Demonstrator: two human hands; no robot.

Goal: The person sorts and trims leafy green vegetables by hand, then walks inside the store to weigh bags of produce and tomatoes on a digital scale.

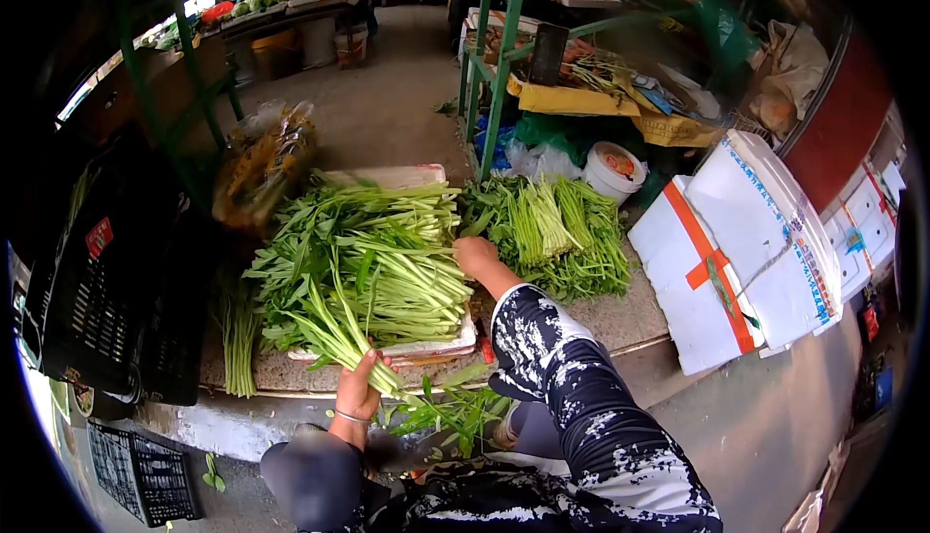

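Observation:
My left hand (357, 392) is closed round the lower stems of a bunch of water spinach (339, 325), whose leafy end points up and left over the pile. A bracelet circles that wrist. The large pile of water spinach (402, 266) lies in a shallow white foam tray (387, 175), with its pale stem ends facing right. My right hand (476, 256) is at those stem ends, fingers curled; whatever is between them is hidden. Beside it, to the right, rests a second heap of greens (547, 228) with stems bundled on top.
White foam boxes (668, 291) with orange tape stand at right. Black crates (92, 310) are stacked at left, and another crate (145, 473) sits on the floor. A white bucket (614, 172) and a green metal frame (501, 68) are behind. Loose leaves (450, 417) lie below the ledge.

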